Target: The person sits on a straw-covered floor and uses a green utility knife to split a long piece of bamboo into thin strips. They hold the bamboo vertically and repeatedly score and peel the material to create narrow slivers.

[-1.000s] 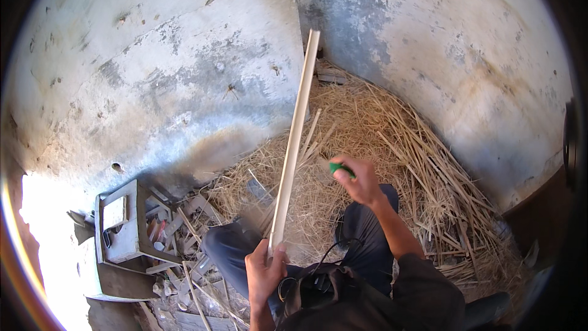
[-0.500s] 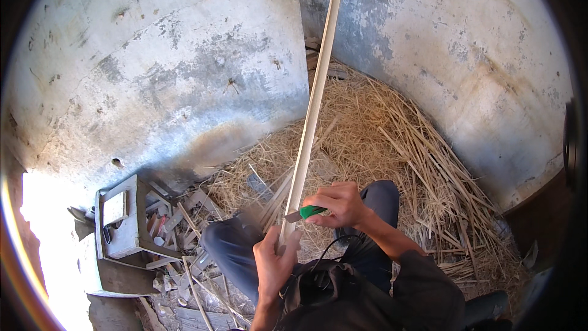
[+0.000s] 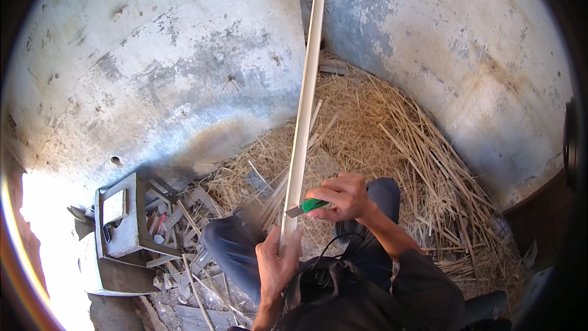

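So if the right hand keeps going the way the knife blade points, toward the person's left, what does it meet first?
Most likely the pale cane: the right hand holds a green-handled knife whose blade tip already sits at the cane's edge, just above the left hand gripping its lower end. Depth is hard to judge.

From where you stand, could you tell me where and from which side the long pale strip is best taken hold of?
Grip the long pale strip at its near, lower end, where the left hand already wraps it from below. It stands steeply, leaning away toward the wall, so the low end is closest. Keep clear of the green-handled knife that the right hand holds against its right edge.
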Action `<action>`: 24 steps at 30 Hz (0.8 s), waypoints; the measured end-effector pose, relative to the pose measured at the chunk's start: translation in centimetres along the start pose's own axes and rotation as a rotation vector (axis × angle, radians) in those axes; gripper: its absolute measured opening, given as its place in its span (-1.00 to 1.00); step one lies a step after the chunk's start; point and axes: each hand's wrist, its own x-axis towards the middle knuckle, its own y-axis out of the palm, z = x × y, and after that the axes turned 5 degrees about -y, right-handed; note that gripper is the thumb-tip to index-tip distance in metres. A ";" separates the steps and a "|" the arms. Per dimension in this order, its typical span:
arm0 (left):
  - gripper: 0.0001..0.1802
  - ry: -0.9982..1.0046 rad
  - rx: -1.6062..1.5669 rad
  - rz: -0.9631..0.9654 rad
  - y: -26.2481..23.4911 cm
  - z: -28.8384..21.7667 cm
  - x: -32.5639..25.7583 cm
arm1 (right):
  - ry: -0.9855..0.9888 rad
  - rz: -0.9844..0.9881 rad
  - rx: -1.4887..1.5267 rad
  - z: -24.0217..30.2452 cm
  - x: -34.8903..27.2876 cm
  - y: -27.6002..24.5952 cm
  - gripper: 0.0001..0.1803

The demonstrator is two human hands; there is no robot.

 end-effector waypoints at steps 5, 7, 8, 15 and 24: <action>-0.74 -0.081 0.009 0.052 -0.4 -0.9 -1.1 | 0.039 -0.155 0.032 -2.6 -0.7 0.7 -0.55; -0.75 -0.032 0.037 0.164 -0.6 0.2 -2.4 | 0.620 -0.171 0.069 -7.3 -4.0 1.0 -0.57; -0.75 0.040 0.077 0.246 -0.9 1.3 -3.4 | 0.576 -0.217 -0.046 -10.4 -4.8 0.2 -0.52; -0.68 -0.157 -0.135 0.114 -2.3 2.2 -2.9 | 0.766 -0.413 0.579 -7.4 -3.6 -1.7 -0.60; -0.78 0.012 -0.138 0.071 -1.3 1.2 0.4 | 0.205 0.035 0.437 -0.8 -0.1 -0.1 -0.57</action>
